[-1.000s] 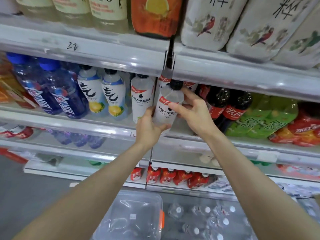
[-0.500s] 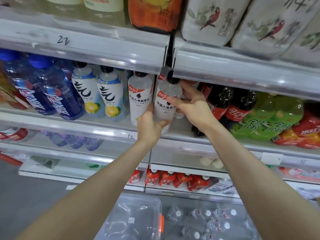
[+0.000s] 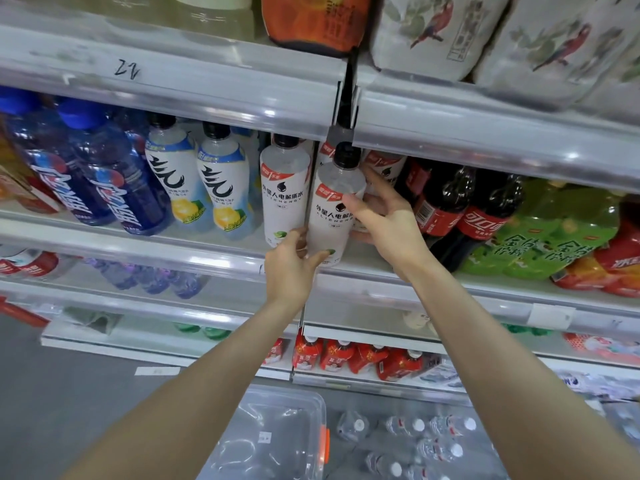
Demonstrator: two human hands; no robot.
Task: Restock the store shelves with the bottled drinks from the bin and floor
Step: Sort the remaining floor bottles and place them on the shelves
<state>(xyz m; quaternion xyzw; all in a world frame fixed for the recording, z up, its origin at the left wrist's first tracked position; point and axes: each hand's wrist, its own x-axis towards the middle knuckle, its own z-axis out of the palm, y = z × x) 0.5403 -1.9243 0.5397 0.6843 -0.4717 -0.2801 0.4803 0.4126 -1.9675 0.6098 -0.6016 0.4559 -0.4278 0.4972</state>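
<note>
A white-labelled bottle (image 3: 335, 206) is held at the middle shelf (image 3: 138, 249), centre of the frame.

At the bottom centre a clear plastic bin (image 3: 277, 434) is seen, with small water bottles (image 3: 429, 441) lying on the floor to its right. Higher up, the left hand (image 3: 291, 270) is clamped round the bottle's base, while the right hand (image 3: 384, 220) is spread against its right side, fingers apart. A matching bottle (image 3: 284, 194) stands just beside it on the left; dark cola bottles (image 3: 460, 209) crowd the right. The bottle's black cap sits close under the upper shelf rail (image 3: 194, 95), beside the dark divider (image 3: 346, 95).
</note>
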